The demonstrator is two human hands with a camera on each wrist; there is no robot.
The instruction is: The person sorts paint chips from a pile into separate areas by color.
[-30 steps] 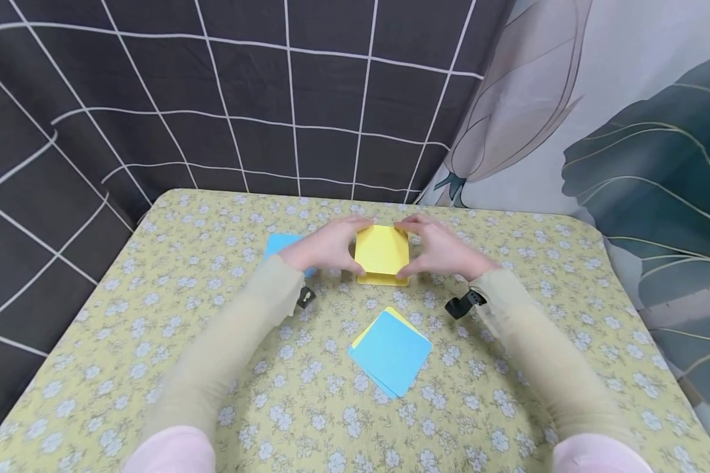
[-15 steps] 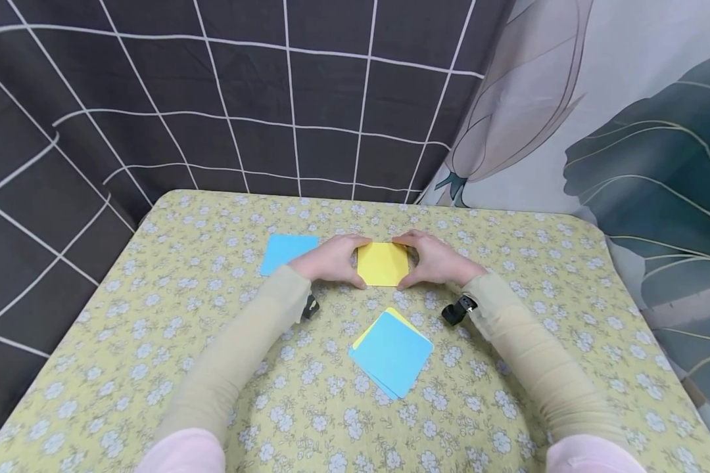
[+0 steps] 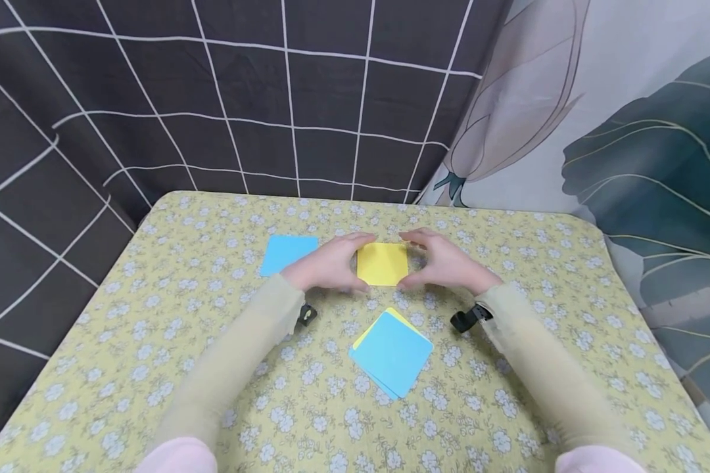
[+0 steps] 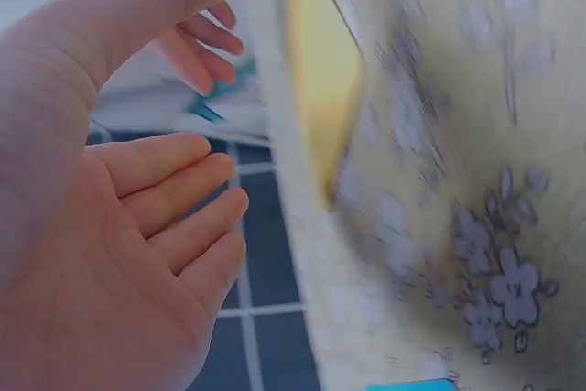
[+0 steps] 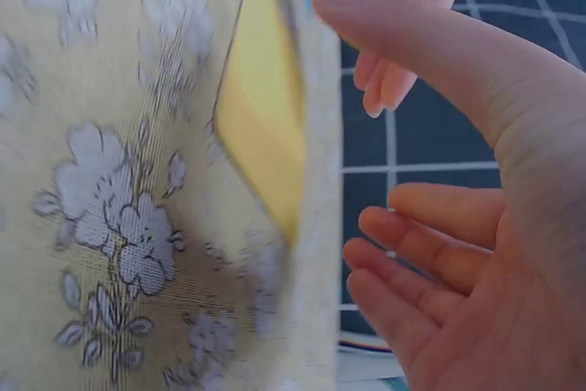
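A yellow square card (image 3: 382, 265) lies flat on the flowered tablecloth, between the two hands. My left hand (image 3: 332, 264) curves around its left side, thumb near the front corner and fingers by the back one. On the other side, my right hand (image 3: 444, 261) takes a mirrored pose, with its fingers a little off the back right corner. Both wrist views show relaxed, spread hands with nothing in the palms, and the yellow card (image 4: 322, 70) flat on the cloth beyond the thumb. The right wrist view shows a gap between the card (image 5: 265, 103) and the fingers.
A blue square card (image 3: 286, 253) lies to the left, partly behind the left hand. Nearer the front is a small fanned stack of cards (image 3: 392, 355), blue on top with a yellow corner showing. A dark gridded curtain (image 3: 242, 98) hangs behind the table's far edge.
The yellow card, held up over another yellow card a second ago, has come down flat with its edges lined up. The hands have since loosened and spread apart, the right hand moving slightly right.
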